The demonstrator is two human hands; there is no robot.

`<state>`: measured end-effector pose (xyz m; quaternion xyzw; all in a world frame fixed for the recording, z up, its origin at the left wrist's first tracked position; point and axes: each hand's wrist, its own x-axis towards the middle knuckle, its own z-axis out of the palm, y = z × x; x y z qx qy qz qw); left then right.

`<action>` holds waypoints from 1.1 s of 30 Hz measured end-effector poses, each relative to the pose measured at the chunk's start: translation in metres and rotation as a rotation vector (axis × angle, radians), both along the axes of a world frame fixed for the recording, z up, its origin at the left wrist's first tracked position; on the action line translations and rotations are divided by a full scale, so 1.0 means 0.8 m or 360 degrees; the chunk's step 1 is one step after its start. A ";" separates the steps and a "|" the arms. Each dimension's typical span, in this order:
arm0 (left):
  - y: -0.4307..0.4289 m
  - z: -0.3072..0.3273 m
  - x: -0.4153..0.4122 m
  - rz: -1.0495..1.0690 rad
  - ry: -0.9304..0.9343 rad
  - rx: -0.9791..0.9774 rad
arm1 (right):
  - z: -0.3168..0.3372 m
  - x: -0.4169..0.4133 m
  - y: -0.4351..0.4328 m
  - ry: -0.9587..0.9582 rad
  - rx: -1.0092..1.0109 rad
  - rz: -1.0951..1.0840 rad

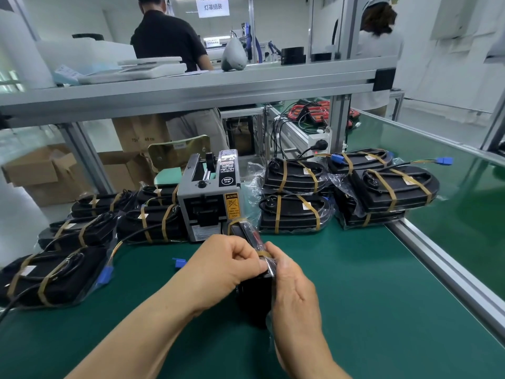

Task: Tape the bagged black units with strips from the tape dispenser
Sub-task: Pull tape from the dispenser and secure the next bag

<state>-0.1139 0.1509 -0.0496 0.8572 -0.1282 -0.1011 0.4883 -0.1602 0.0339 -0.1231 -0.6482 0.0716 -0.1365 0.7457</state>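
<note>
Head view looks down on my two hands over the green worktop [369, 296]. My left hand [226, 265] and my right hand [295, 291] both hold one bagged black unit [254, 299], which stands on its edge just in front of the tape dispenser [210, 198]. The left fingers are curled and pinch its upper edge, where a brown tape strip [263, 253] crosses the plastic. The right hand is curled round its right side.

Around it the place is quite full. To the left lie the taped units [54, 274] in a loose row, each with two brown bands. To the right are the stacked units [393, 187], two high, with cables and blue plugs sticking out. A small blue connector [179, 262] lies alone on the worktop near my left wrist. An aluminium shelf [191, 88] runs across above the dispenser. Behind it stands a person in a black shirt [166, 36], and cardboard boxes [41, 173] are on the floor at the left.

My hands cover most of the unit, so I cannot tell how far the strip goes round it. The clear bag is hard to see against the black.
</note>
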 end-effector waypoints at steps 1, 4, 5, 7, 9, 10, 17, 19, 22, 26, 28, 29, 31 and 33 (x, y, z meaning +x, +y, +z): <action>0.000 -0.002 -0.002 0.0020 -0.0025 0.0008 | 0.000 0.000 0.000 0.0001 0.0001 0.0001; -0.003 -0.009 -0.007 0.0150 -0.0040 -0.0007 | 0.002 0.000 0.001 0.0019 -0.0001 0.0004; -0.005 -0.011 -0.008 0.0206 -0.0036 -0.0013 | 0.002 0.000 0.001 0.0030 0.0002 -0.0001; -0.009 -0.015 -0.010 0.0288 -0.0041 -0.0043 | 0.002 0.000 0.002 0.0042 0.0014 -0.0014; -0.011 -0.017 -0.010 0.0338 -0.0057 -0.0089 | 0.002 -0.001 0.002 0.0035 0.0011 -0.0035; -0.011 -0.019 -0.010 0.0347 -0.0060 -0.0106 | 0.001 0.000 0.002 0.0032 -0.0004 -0.0045; 0.004 -0.018 -0.012 0.0063 0.0162 -0.0296 | 0.005 -0.002 -0.001 0.0005 0.0001 -0.0008; 0.007 -0.017 -0.010 0.0026 0.0180 -0.0310 | 0.004 -0.002 0.000 0.0032 0.0057 0.0013; 0.010 -0.019 -0.007 0.0011 0.0183 -0.0326 | 0.006 -0.004 -0.001 0.0085 0.0101 0.0080; 0.016 -0.021 -0.005 -0.0033 0.0163 -0.0332 | 0.037 0.010 -0.025 0.0121 -0.0112 0.0164; 0.017 -0.021 -0.005 -0.0050 0.0147 -0.0318 | 0.058 0.036 -0.039 0.0176 -0.0397 0.0166; 0.017 -0.021 -0.005 -0.0055 0.0136 -0.0305 | 0.068 0.050 -0.043 0.0205 -0.0559 0.0190; 0.017 -0.019 -0.006 -0.0059 0.0121 -0.0269 | 0.085 0.076 -0.040 0.0245 -0.0894 0.0244; 0.019 -0.017 -0.007 -0.0061 0.0115 -0.0239 | 0.093 0.098 -0.027 0.0241 -0.1235 0.0265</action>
